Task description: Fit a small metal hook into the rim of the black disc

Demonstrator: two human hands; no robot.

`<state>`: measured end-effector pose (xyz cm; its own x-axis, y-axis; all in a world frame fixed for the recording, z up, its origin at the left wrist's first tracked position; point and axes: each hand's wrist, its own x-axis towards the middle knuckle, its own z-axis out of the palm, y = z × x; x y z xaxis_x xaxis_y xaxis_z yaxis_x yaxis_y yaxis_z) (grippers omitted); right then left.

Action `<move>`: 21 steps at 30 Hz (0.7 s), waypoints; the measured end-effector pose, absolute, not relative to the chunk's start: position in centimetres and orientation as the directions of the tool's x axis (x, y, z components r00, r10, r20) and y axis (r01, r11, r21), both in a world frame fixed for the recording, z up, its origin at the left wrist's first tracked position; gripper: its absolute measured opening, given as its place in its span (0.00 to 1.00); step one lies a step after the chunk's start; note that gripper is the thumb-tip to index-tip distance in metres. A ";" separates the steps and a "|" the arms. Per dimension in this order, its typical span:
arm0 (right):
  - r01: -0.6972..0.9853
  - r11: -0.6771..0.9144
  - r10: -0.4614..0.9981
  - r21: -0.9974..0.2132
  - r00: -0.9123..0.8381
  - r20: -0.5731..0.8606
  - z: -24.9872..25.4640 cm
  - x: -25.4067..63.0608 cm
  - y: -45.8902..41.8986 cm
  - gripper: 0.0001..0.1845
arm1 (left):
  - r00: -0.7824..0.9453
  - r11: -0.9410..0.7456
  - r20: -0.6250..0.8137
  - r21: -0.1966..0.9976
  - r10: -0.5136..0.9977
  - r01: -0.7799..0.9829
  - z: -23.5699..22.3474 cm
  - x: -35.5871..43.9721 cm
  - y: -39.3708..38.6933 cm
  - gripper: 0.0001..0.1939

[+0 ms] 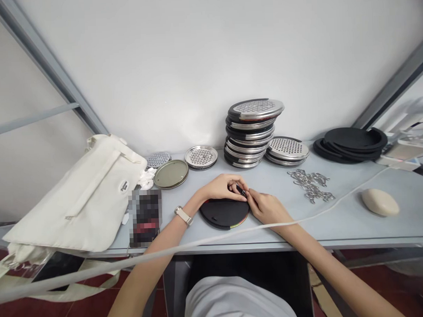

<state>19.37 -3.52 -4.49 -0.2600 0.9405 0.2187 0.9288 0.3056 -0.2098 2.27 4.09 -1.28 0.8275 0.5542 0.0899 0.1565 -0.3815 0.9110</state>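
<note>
On the desk in front of me lies a black round disc (222, 214) with a thin red and yellow line at its rim. My left hand (224, 188) arches over the disc's far right edge, its fingers curled and closed around a dark part there. From the right, my right hand (268, 208) pinches at the same spot, thumb and finger against a small metal piece (243, 193). Fingers hide most of that piece, so its exact shape is unclear. A loose pile of small silver metal clips (311, 185) lies to the right of my hands.
A tall stack of perforated metal discs with black rims (250, 134) stands behind, with a lower stack (288, 149) beside it. Black discs (351, 144) are at right, near a cream oval object (380, 202). A white bag (77, 200) lies left. A white cable (200, 242) crosses the foreground.
</note>
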 end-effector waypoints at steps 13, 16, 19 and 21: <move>0.935 0.296 0.944 -0.198 -0.255 0.209 -4.5 19.4 -3.5 0.18 | 0.865 -0.346 0.048 0.926 0.499 0.148 -0.6 2.1 4.2 0.21; 0.934 0.297 0.944 -0.201 -0.255 0.211 -4.6 19.4 -3.5 0.18 | 0.864 -0.343 0.061 0.930 0.501 0.134 -0.7 2.0 4.2 0.21; 0.932 0.302 0.942 -0.201 -0.260 0.213 -4.7 19.4 -3.5 0.18 | 0.856 -0.336 0.066 0.933 0.513 0.130 -0.9 2.0 4.3 0.21; 0.933 0.300 0.942 -0.200 -0.258 0.213 -4.6 19.4 -3.5 0.18 | 0.849 -0.339 0.066 0.931 0.524 0.137 -1.1 2.0 4.3 0.20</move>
<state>19.37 -3.47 -4.65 -0.2575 0.9424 0.2133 0.9327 0.3001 -0.1999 2.03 4.30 -1.10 0.8490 0.5242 0.0663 0.1368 -0.3392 0.9307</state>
